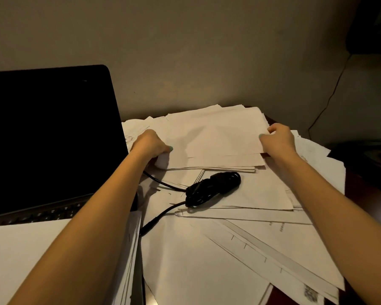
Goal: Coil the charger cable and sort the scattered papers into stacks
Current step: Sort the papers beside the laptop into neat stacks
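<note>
A stack of white papers (216,137) lies at the back of the desk, near the wall. My left hand (151,144) grips its left edge and my right hand (278,139) grips its right edge, thumbs on top. In front of the stack sits the black charger cable (213,187), bundled into a loose coil on top of other sheets, with two strands trailing left toward the laptop. More loose papers (207,256), some with drawn lines, are spread in overlapping layers across the near part of the desk.
An open laptop (48,133) with a dark screen stands at the left, its keyboard partly covered by a white sheet (26,249). The dark wooden desk edge (361,186) shows at the right. A thin wire (330,95) hangs down the wall at the back right.
</note>
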Tool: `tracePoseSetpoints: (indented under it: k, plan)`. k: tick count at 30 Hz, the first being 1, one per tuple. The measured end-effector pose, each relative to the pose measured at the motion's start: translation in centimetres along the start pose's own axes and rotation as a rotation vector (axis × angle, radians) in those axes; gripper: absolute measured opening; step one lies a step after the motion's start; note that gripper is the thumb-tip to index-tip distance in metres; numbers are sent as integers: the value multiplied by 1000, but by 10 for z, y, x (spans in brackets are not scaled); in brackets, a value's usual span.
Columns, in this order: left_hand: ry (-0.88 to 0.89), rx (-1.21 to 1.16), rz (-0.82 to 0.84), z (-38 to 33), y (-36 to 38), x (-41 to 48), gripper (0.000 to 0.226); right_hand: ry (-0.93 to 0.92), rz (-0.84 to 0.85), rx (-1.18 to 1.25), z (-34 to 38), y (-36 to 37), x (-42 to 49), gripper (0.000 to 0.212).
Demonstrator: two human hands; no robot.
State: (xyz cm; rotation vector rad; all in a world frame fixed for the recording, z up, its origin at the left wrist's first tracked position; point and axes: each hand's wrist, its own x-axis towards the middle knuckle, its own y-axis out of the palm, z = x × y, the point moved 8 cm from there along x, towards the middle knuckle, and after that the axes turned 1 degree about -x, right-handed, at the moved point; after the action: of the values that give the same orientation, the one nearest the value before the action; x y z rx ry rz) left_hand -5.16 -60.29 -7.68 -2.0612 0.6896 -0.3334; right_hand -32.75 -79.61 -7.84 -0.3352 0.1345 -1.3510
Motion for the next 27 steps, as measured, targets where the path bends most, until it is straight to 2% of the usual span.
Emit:
tracePoseSetpoints:
  k: [2, 5, 10, 14, 15, 17, 19, 22, 25, 27]
  plan:
    - [0, -114, -33, -2, 0, -3, 30, 38, -7, -22, -2, -11, 3, 17]
    - [69, -142, -125, -11, -6, -8, 18, 53, 82, -11, 1, -10, 0, 29]
    - [202, -387, -285, -22, -18, -18, 15, 77, 223, 5, -1, 6, -6, 17]
    - [359, -314, -526, -38, -38, -35, 12, 79, 259, 105, 4, 10, -10, 17]
    - [369, -343, -519, -42, -39, -35, 12, 77, 269, 114, 5, 11, -11, 19]
    - [347, -485, -404, -45, -32, -31, 12, 71, 315, 177, 3, 17, -13, 14]
    - [286, -571, -274, -45, -19, -25, 15, 61, 346, 245, 3, 21, -17, 21]
    - [232, -766, -55, -45, -4, -24, 43, 15, 387, 232, 6, 23, -19, 26]
    - [150, -842, 96, -39, 3, -22, 46, -126, 424, 54, 21, 18, -21, 26]
    - [162, -860, 188, -38, 9, -23, 35, -208, 419, -49, 28, 16, -19, 27]
